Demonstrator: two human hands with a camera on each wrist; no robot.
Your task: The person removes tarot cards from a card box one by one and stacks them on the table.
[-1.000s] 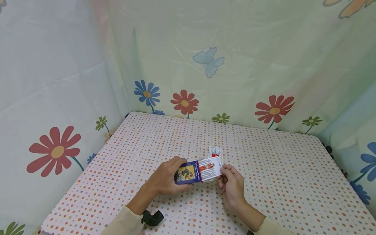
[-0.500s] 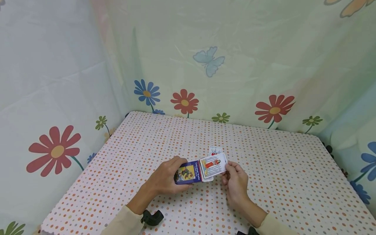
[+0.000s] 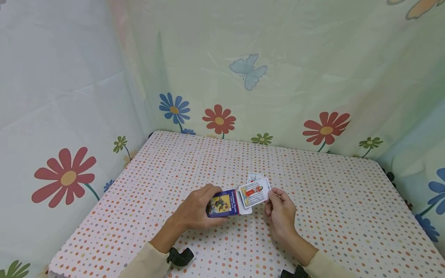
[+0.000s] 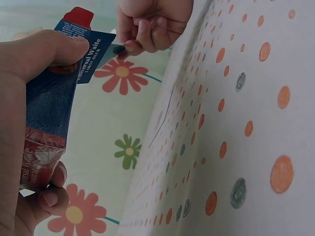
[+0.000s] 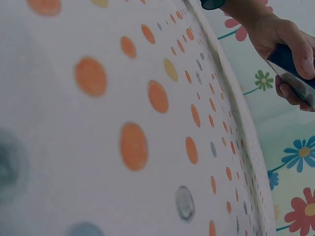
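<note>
My left hand [image 3: 199, 208] grips a blue tarot deck box [image 3: 222, 203], thumb on one side and fingers on the other. The box's open end, with its white flap [image 3: 246, 211], points right. Between thumb and fingers my right hand [image 3: 282, 210] pinches the edge of a tarot card [image 3: 255, 192] showing a red-robed figure; the card is tilted just off the box's mouth. Behind it another card [image 3: 255, 177] lies on the table, partly covered from view. In the left wrist view the box [image 4: 54, 98] is seen side-on, its red flap [image 4: 78, 17] at the top.
A dotted cloth covers the table [image 3: 194, 162]. Flower-printed curtains [image 3: 194, 50] hang along its back and sides. Black wrist bands [image 3: 180, 257] sit below both hands.
My right hand has drawn the card out of the box, moving right and slightly up. The left hand and the box have stayed nearly still.
</note>
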